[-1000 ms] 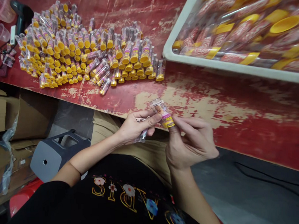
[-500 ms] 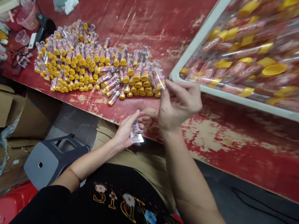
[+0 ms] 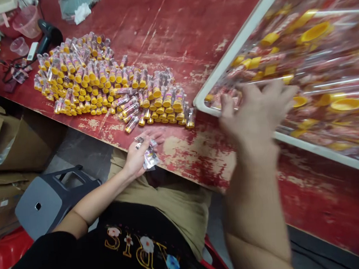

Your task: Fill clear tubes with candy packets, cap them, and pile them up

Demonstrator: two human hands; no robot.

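Observation:
My left hand (image 3: 134,157) is at the table's front edge, its fingers closed around a few clear plastic sleeves (image 3: 151,158) with pink and purple print. My right hand (image 3: 253,110), smeared by motion, is over the near left corner of a white-rimmed tray (image 3: 325,155), fingers spread and nothing visibly held. Inside the tray lie many clear tubes with yellow caps (image 3: 269,39) and reddish contents. Left of it, a stacked pile of wrapped yellow-capped tubes (image 3: 89,79) stretches across the table. One wrapped tube (image 3: 190,118) forms the pile's right end, close to the tray corner.
On the worn red table (image 3: 174,34), a dark hair dryer (image 3: 49,35), a pink basket (image 3: 26,21) and a small clear cup (image 3: 19,46) are at the back left. A grey stool (image 3: 40,206) and cardboard boxes (image 3: 32,138) stand below the table's edge.
My right hand has let go of a wrapped tube at the right end of the pile and moved right, over the tray. My left hand still holds the sleeves.

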